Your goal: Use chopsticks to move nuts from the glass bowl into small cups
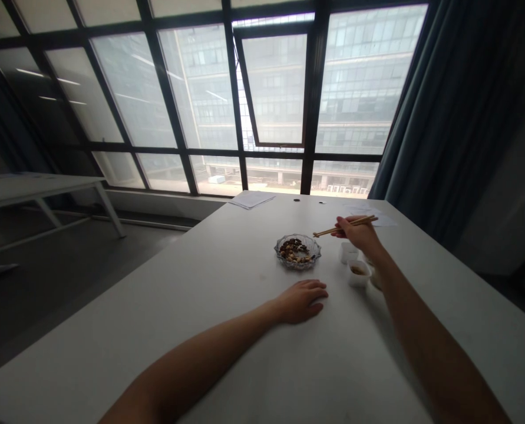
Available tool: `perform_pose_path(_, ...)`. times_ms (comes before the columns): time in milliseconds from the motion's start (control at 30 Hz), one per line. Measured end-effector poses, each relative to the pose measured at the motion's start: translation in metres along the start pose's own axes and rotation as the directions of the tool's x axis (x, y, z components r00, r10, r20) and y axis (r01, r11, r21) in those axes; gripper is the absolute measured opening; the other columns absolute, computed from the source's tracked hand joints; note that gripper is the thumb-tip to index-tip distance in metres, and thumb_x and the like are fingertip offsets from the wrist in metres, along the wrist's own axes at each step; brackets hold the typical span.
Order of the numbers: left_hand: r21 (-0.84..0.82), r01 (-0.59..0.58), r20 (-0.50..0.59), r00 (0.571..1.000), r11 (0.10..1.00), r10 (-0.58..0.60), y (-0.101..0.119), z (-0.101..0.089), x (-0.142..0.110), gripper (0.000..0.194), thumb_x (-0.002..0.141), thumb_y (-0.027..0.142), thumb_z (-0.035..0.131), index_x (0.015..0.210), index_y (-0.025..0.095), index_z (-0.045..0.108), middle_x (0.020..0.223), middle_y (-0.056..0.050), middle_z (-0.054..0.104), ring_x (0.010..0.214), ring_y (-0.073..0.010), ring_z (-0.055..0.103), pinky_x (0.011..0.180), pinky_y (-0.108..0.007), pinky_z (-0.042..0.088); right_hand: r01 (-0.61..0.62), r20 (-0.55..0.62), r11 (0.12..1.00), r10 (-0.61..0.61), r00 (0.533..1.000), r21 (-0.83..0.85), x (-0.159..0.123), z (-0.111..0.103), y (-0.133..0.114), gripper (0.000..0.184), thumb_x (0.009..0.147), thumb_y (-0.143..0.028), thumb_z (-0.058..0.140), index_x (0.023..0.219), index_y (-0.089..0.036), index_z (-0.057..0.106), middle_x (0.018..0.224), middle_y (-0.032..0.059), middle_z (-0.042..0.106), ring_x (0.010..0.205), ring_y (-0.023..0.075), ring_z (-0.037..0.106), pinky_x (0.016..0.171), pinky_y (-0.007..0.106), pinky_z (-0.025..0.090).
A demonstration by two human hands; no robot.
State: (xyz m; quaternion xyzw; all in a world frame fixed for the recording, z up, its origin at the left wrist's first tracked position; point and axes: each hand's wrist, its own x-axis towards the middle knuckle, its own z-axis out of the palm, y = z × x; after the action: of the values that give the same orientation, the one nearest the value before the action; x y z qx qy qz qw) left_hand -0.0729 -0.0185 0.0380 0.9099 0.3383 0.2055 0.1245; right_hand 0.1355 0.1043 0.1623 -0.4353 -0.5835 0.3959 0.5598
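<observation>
My right hand [357, 231] holds a pair of wooden chopsticks [326, 232], raised over the table. Their tips point left, close together, above and right of the clear glass bowl [296, 266]. Whether anything small is pinched at the tips is too small to tell. Mixed nuts or beans [294, 248], brown and pale, lie in the bowl. My left hand [301, 301] rests palm down on the table in front of the bowl, fingers spread, holding nothing. Below my right hand stand a small white container [347, 253] and another white tub [359, 279] with something brown inside.
A further pale container [375, 278] is partly hidden behind my right forearm. Papers [252, 199] lie at the white table's [191, 282] far left corner, with more sheets [383, 220] at the far right. Two small dark items sit near the far edge. Another table [36, 187] stands left.
</observation>
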Motion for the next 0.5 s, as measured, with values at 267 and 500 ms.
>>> perform_pose_path(267, -0.012, -0.004, -0.003, 1.000, 1.000, 0.004, 0.000, 0.000, 0.001, 0.036, 0.096, 0.029, 0.060, 0.132, 0.024, 0.062, 0.147, -0.009, 0.058, 0.139, -0.0263, 0.051, 0.120, -0.040, 0.038, -0.112, 0.052, 0.973, 0.126, 0.991, -0.204, -0.011, -0.099, -0.048, 0.021, 0.078, -0.028, 0.086, 0.068, -0.018, 0.070, 0.067, 0.0156, 0.074, 0.057, 0.0306, 0.076, 0.051, 0.037, 0.067)
perform_pose_path(500, -0.006, -0.008, 0.000, 1.000, 1.000, 0.008, 0.001, -0.002, 0.000, 0.037, 0.097, 0.028, 0.059, 0.133, 0.023, 0.061, 0.147, -0.009, 0.057, 0.140, -0.0260, 0.051, 0.120, -0.040, 0.037, -0.090, 0.174, 0.975, 0.127, 0.976, -0.205, -0.009, -0.096, -0.040, 0.030, 0.069, -0.025, 0.092, 0.058, -0.020, 0.065, 0.053, 0.0120, 0.068, 0.047, 0.0303, 0.072, 0.042, 0.034, 0.063)
